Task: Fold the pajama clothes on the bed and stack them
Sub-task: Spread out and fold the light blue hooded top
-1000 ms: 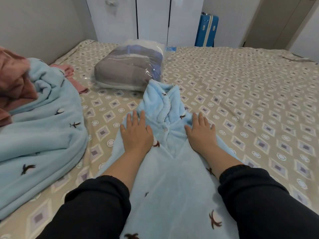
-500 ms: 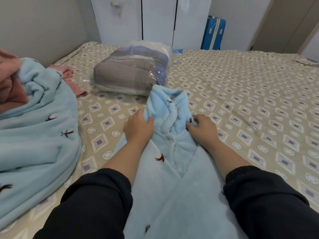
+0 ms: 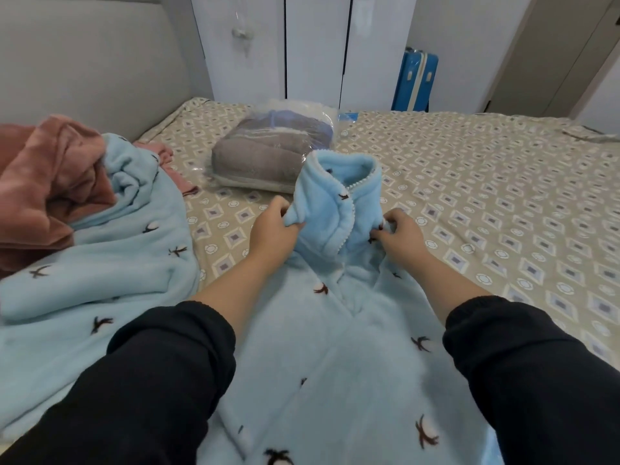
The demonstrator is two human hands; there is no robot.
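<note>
hands on patterned beige bed: left hand and right hand each pinch collar end of light blue fleece pajama top, collar lifted, body flat on bed.

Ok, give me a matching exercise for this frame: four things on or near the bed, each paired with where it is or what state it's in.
Things:
1. pajama top
2. pink garment
3. plastic-wrapped bundle
4. blue suitcase

Places or states:
A. standing beside the white wardrobe
B. gripped by the left hand and right hand
C. heaped at the far left of the bed
D. lying on the bed just beyond the hands

Pairs: 1-B, 2-C, 3-D, 4-A.
</note>
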